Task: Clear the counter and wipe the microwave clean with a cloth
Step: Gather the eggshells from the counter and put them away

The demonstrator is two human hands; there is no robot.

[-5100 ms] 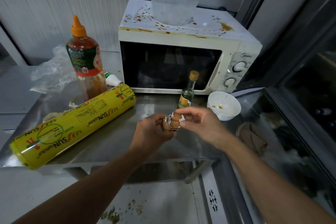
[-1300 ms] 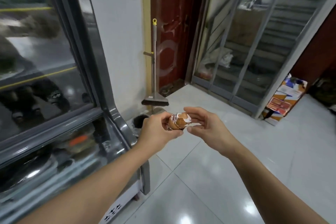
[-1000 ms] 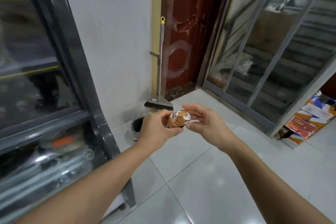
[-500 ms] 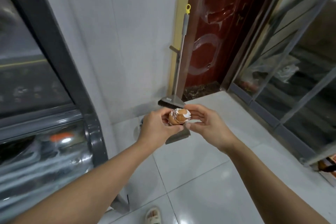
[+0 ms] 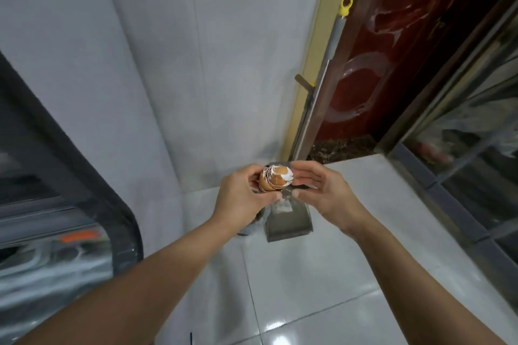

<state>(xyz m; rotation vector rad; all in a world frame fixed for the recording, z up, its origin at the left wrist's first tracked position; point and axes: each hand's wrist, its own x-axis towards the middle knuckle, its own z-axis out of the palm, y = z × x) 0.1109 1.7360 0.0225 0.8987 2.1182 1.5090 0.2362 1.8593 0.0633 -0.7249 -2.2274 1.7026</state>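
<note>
We see a left hand [image 5: 242, 199] gripping a stack of broken eggshells [image 5: 274, 179], brown outside and white inside, with the right hand [image 5: 322, 193] close beside it, fingertips at the shells' top edge. Below the hands a grey dustpan [image 5: 288, 221] stands on the glossy tiled floor [image 5: 322, 274], its long handle [image 5: 316, 101] leaning toward a red door [image 5: 398, 50]. A dark glass-fronted cabinet [image 5: 56, 204] sits at left.

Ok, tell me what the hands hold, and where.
Nested eggshells: left hand grips the stack's lower side, right hand touches its upper end with its fingertips.
</note>
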